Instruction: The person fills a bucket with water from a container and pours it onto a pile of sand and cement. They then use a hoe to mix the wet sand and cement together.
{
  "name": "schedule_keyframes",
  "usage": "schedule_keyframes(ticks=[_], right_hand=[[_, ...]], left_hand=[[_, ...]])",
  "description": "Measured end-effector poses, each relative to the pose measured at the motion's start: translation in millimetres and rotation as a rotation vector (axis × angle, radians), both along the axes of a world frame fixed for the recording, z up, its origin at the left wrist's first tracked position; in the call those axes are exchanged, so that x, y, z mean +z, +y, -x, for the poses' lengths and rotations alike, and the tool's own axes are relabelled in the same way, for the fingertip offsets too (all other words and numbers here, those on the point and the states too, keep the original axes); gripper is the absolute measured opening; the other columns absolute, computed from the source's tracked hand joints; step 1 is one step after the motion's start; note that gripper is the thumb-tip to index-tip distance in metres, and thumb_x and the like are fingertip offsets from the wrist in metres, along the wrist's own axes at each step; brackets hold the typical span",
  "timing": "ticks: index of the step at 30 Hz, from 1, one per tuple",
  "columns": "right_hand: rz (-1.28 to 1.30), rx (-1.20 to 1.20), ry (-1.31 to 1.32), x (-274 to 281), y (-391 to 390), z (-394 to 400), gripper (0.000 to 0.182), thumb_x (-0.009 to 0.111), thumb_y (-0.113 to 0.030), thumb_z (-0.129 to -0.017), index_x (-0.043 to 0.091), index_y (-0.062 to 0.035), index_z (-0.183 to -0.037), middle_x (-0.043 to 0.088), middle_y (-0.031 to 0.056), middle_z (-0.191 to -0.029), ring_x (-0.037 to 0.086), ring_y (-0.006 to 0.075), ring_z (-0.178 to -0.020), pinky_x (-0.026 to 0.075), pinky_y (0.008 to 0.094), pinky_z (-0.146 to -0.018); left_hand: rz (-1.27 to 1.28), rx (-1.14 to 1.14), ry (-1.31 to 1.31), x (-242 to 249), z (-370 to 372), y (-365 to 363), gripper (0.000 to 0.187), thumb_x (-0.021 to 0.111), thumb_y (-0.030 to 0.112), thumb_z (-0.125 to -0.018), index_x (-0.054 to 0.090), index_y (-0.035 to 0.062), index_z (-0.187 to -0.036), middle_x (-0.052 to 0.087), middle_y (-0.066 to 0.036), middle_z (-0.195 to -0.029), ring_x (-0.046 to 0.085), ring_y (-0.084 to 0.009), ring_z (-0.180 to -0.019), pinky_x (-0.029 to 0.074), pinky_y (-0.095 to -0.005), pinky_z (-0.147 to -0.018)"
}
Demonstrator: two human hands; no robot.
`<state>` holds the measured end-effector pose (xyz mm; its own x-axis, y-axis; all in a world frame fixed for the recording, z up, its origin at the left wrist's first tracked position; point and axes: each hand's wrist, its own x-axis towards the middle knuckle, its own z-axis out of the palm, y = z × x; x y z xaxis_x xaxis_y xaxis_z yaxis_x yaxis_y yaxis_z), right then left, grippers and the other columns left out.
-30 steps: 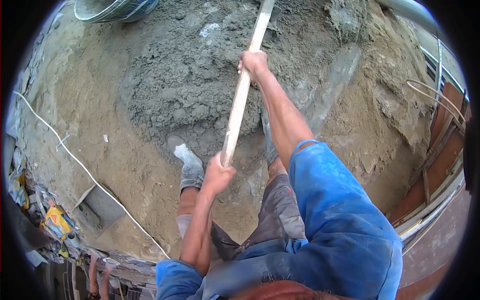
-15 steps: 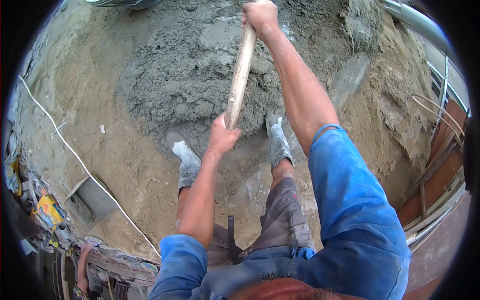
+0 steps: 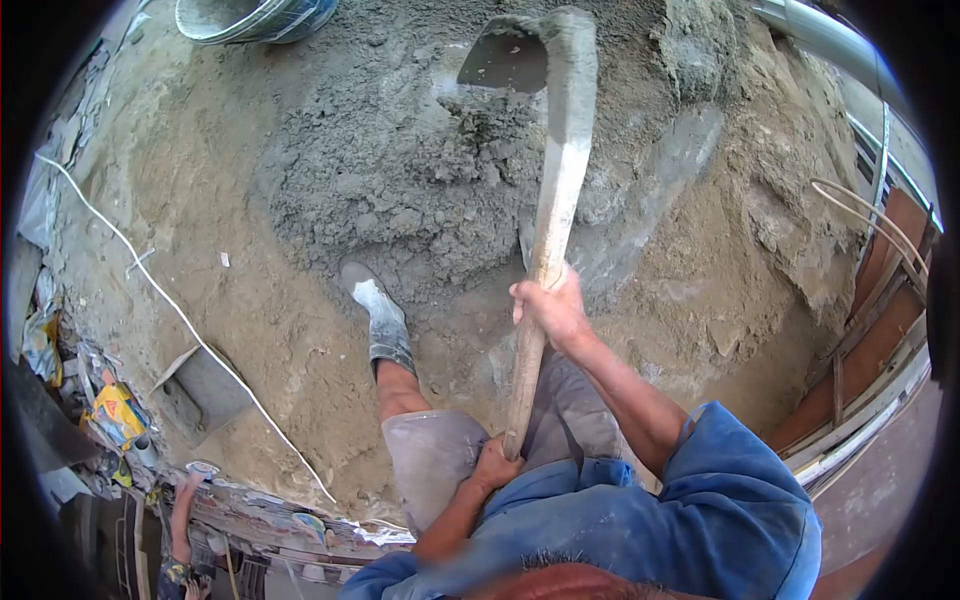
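Both of my hands are closed around the wooden handle of a hoe (image 3: 557, 190). My left hand (image 3: 497, 464) grips the handle's lower end, close to my waist. Further up the shaft, my right hand (image 3: 556, 308) is wrapped round it. The hoe's head is raised at the top of the view, its dark metal blade (image 3: 512, 62) turned to the left above the mortar. Wet grey mortar (image 3: 390, 180) lies heaped in front of my feet. One grey boot (image 3: 378, 312) stands at the heap's near edge; the other is hidden behind the handle and my right arm.
A bucket (image 3: 285, 28) stands at the far left. A white cable (image 3: 175, 305) crosses the sandy ground on the left, passing a grey tray (image 3: 205, 395). Another person's arm (image 3: 183, 512) shows at lower left. Boards (image 3: 865, 375) and a pipe (image 3: 825, 45) line the right side.
My hands have drawn the hoe back toward my body, bringing its blade into view. My right hand has come down and nearer, my left hand to my waist. More of the bucket shows.
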<state>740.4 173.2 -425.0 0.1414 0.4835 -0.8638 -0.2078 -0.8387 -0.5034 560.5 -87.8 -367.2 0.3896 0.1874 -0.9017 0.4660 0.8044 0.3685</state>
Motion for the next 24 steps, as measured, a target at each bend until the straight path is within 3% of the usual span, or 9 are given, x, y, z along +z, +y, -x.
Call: schedule_keyframes(ticks=[2,4,7,11,12,15,17,21,24], right_hand=[[-0.104,-0.126,-0.06,-5,61,-38,0.012,0.06,-0.001,-0.078,0.052,0.0055,-0.085,0.058,0.0098,-0.066,0.058,0.0172,-0.049,0.052,0.031,-0.045],[-0.258,-0.179,-0.214,-41,122,-71,0.006,0.057,-0.001,-0.083,0.053,0.0038,-0.082,0.055,0.0074,-0.063,0.055,0.0141,-0.047,0.051,0.0278,-0.044],[-0.228,-0.337,-0.341,-104,189,-85,0.005,0.055,-0.003,-0.083,0.053,0.0013,-0.08,0.053,0.0055,-0.061,0.05,0.0138,-0.045,0.047,0.0297,-0.044],[0.179,-0.408,-0.14,-172,69,69,0.006,0.056,-0.002,-0.077,0.052,0.0025,-0.077,0.052,0.0088,-0.057,0.051,0.0199,-0.042,0.047,0.0358,-0.04],[0.234,-0.456,-0.085,-179,38,103,0.007,0.057,-0.003,-0.077,0.052,0.0023,-0.077,0.051,0.0082,-0.057,0.051,0.0199,-0.041,0.047,0.0362,-0.039],[0.195,-0.477,-0.024,-135,5,173,0.01,0.058,-0.002,-0.078,0.049,0.0001,-0.076,0.051,0.008,-0.06,0.053,0.0209,-0.046,0.049,0.0376,-0.045],[0.204,-0.525,0.088,-93,-29,209,0.011,0.058,0.001,-0.078,0.048,-0.0005,-0.081,0.053,0.0094,-0.066,0.056,0.0229,-0.053,0.051,0.0387,-0.052],[-0.002,-0.489,0.184,-16,-44,222,0.023,0.057,0.008,-0.076,0.043,-0.0023,-0.09,0.055,0.0119,-0.072,0.06,0.0257,-0.062,0.052,0.04,-0.06],[-0.196,-0.396,0.167,15,9,171,0.025,0.058,0.01,-0.073,0.043,-0.0019,-0.089,0.057,0.0122,-0.072,0.061,0.0231,-0.058,0.052,0.0369,-0.059]], left_hand=[[-0.191,-0.007,-0.023,-44,-8,73,0.047,0.064,0.01,-0.067,0.059,0.0036,-0.114,0.065,-0.023,-0.095,0.063,-0.0375,-0.095,0.049,-0.0418,-0.083],[-0.306,-0.025,-0.031,-94,-12,156,0.04,0.062,0.009,-0.068,0.06,0.0031,-0.107,0.064,-0.024,-0.093,0.062,-0.0397,-0.092,0.049,-0.043,-0.081],[-0.493,-0.129,0.064,-91,9,271,0.032,0.06,0.011,-0.067,0.058,0.0,-0.097,0.064,-0.025,-0.091,0.062,-0.0406,-0.09,0.049,-0.0444,-0.079],[-0.293,-0.305,0.184,-25,147,213,0.039,0.062,0.009,-0.066,0.058,-0.0013,-0.103,0.064,-0.022,-0.089,0.063,-0.0357,-0.089,0.048,-0.0391,-0.08],[-0.271,-0.28,0.202,-41,193,174,0.038,0.061,0.009,-0.066,0.058,-0.0005,-0.103,0.063,-0.022,-0.091,0.062,-0.0339,-0.091,0.047,-0.0381,-0.082],[-0.354,-0.164,0.096,-65,289,101,0.029,0.055,0.007,-0.066,0.06,0.0039,-0.095,0.064,-0.02,-0.086,0.062,-0.0385,-0.087,0.048,-0.0427,-0.076],[-0.239,-0.289,0.155,-64,332,77,0.024,0.057,0.007,-0.067,0.058,0.0067,-0.09,0.064,-0.019,-0.087,0.061,-0.0396,-0.086,0.049,-0.044,-0.073],[-0.302,-0.481,0.369,-67,338,48,0.02,0.059,0.009,-0.068,0.057,0.0081,-0.088,0.064,-0.018,-0.088,0.06,-0.0411,-0.085,0.049,-0.0454,-0.071],[-0.442,-0.27,0.407,-69,272,63,0.019,0.062,0.011,-0.069,0.057,0.0082,-0.088,0.064,-0.02,-0.087,0.06,-0.0415,-0.085,0.049,-0.0467,-0.072]])
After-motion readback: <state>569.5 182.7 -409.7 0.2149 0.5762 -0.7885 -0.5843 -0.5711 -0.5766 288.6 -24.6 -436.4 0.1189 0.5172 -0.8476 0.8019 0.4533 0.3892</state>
